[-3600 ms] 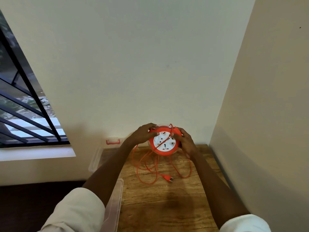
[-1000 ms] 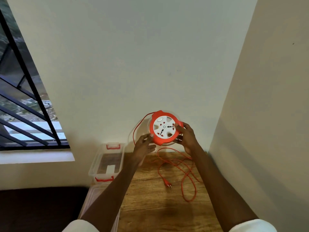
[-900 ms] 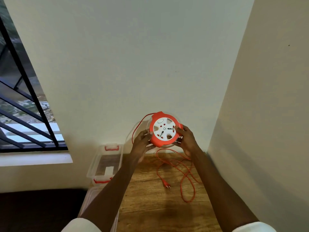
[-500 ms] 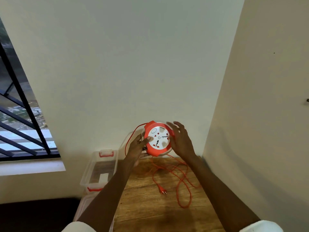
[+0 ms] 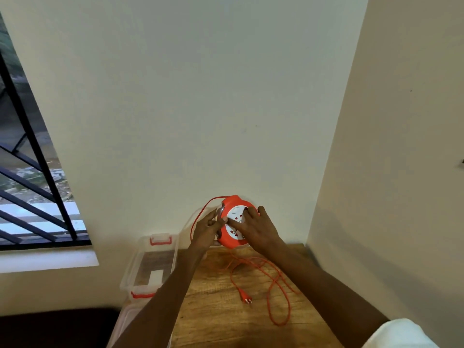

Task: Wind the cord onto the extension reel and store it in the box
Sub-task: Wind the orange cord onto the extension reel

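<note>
I see my left hand (image 5: 206, 231) gripping the left rim of the extension reel (image 5: 234, 222), thumb on its front face and fingers curled behind. My right hand (image 5: 254, 228) lies spread across the white socket face, fingers pointing left and covering much of it. The reel is held up off the counter (image 5: 221, 305), in front of the back wall (image 5: 200, 96), its round face tilted toward me and its axle pointing roughly at the camera.

The orange cord (image 5: 278, 292) leaves the reel in a loop arching up and left of my left hand, and the rest trails in loose loops on the wood to the right, ending at the plug (image 5: 246, 298), whose pins point toward me. The clear box (image 5: 150, 267) with red latches sits open at the counter's left edge, just beside my left forearm. The side wall (image 5: 401, 172) closes in tight on the right; open counter lies toward me.

Compared with half a second ago, my right hand has come over the face of the reel instead of sitting at its right edge, and the reel has turned a little.
</note>
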Tool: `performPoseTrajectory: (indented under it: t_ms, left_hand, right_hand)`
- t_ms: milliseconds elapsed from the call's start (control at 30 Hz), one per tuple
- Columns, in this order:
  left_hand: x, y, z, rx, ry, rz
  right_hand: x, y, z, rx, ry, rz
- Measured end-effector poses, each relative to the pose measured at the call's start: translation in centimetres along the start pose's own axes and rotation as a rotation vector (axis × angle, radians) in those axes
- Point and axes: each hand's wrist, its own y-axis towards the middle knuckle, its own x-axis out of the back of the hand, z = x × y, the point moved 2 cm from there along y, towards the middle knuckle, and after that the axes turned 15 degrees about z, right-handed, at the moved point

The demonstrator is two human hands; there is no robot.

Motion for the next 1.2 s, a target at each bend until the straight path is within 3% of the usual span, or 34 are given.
performPoseTrajectory:
  t_ms: [100, 167, 267, 367, 433, 533, 633, 733, 867, 967, 1067, 1200]
  left_hand:
    - [-0.4, -0.5, 0.3, -0.028, -0.044, -0.024]
    - [-1.1, -0.9, 0.4, -0.05, -0.106, -0.064]
    - [-2.5, -1.4, 0.9, -0.096, -0.181, -0.132]
    - [-3.9, -2.0, 2.0, -0.128, -0.288, -0.151]
    - [-4.1, -2.4, 2.4, -0.116, -0.318, -0.162]
    - [-3.5, -2.2, 2.5, -0.093, -0.255, -0.144]
    - [-1.9, -1.6, 2.2, -0.029, -0.206, -0.108]
    - [0.1, -0.7, 1.4, 0.024, -0.112, -0.032]
    - [2.1, 0.5, 0.1, 0.084, 0.037, 0.073]
    - [3.0, 1.3, -0.4, 0.109, 0.094, 0.143]
    - [3.3, 1.5, -0.3, 0.123, 0.134, 0.23]
    - [3.6, 1.2, 0.4, 0.12, 0.145, 0.238]
  right_hand:
    - [-0.2, 0.6, 0.2, -0.08, 0.072, 0.033]
    - [0.1, 1.3, 0.2, -0.253, 0.328, 0.055]
    - [0.2, 1.9, 0.4, -0.522, 1.014, 0.107]
    - [0.4, 1.9, 1.0, -0.737, 1.912, 0.088]
    - [0.1, 1.6, 1.5, -0.813, 2.118, 0.048]
    - [-0.5, 0.9, 1.3, -0.749, 2.035, 0.109]
    - [-0.9, 0.3, -0.4, -0.631, 1.763, 0.156]
    - [-0.8, -0.5, -2.2, -0.544, 1.044, 0.103]
    - [-0.8, -0.5, -3.0, -0.084, 0.428, 0.044]
    - [-0.4, 0.0, -3.3, 0.055, 0.266, 0.045]
    - [0.1, 0.5, -2.6, 0.174, 0.274, 0.154]
    - [0.1, 0.6, -1.8, 0.295, 0.003, 0.146]
